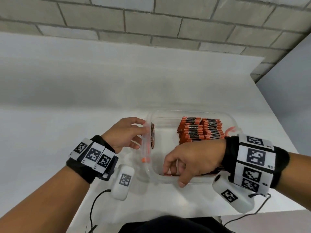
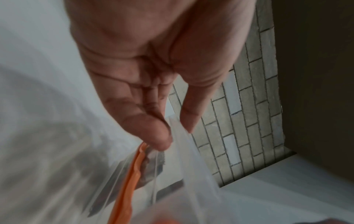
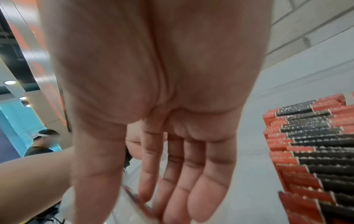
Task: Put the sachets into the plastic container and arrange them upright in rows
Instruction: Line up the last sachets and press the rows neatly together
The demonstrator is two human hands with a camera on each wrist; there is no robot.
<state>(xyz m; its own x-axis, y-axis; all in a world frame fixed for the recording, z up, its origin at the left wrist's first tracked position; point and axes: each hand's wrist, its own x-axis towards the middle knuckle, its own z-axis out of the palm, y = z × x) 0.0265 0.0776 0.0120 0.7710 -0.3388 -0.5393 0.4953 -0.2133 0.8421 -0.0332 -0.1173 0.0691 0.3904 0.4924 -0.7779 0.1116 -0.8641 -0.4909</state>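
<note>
Pinching container rim, left hand.

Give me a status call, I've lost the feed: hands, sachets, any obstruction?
Left hand grips container left rim. Right hand inside, fingers down at near wall. Sachets upright in rows, far right. Nothing blocking.

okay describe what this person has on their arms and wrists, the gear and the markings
Both forearms are bare, no sleeves. Each wrist wears a black fabric band carrying white tiles printed with black square codes. A white rounded camera pod, also coded, hangs under each wrist, trailing a thin black cable.
</note>
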